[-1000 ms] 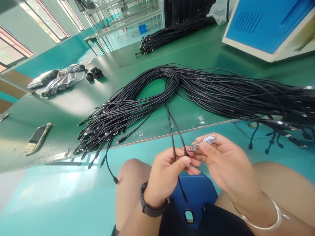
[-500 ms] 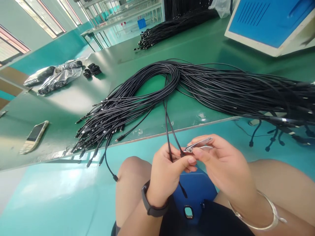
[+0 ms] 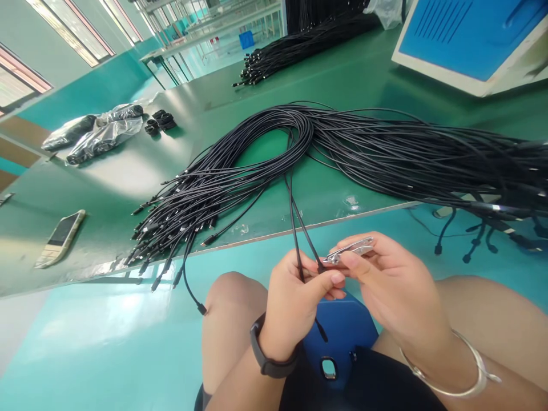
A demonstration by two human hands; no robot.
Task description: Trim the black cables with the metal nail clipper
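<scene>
My left hand (image 3: 295,302), with a black band on the wrist, is closed on two thin black cables (image 3: 299,228) that run down from the big bundle of black cables (image 3: 342,148) on the green table. One cable end hangs below my fist. My right hand (image 3: 389,285), with a silver bangle, pinches a small metal nail clipper (image 3: 349,249) whose jaws touch a cable tip just above my left thumb.
A phone (image 3: 60,237) lies near the green table's (image 3: 128,171) left front edge. Plastic bags (image 3: 94,134) and small black coils sit further back. A second cable heap (image 3: 295,48) and a blue-white machine (image 3: 466,40) stand at the far side. A blue stool (image 3: 340,331) is between my knees.
Both hands stay together and have barely shifted. The clipper remains at the cable tip, and the view has tilted slightly.
</scene>
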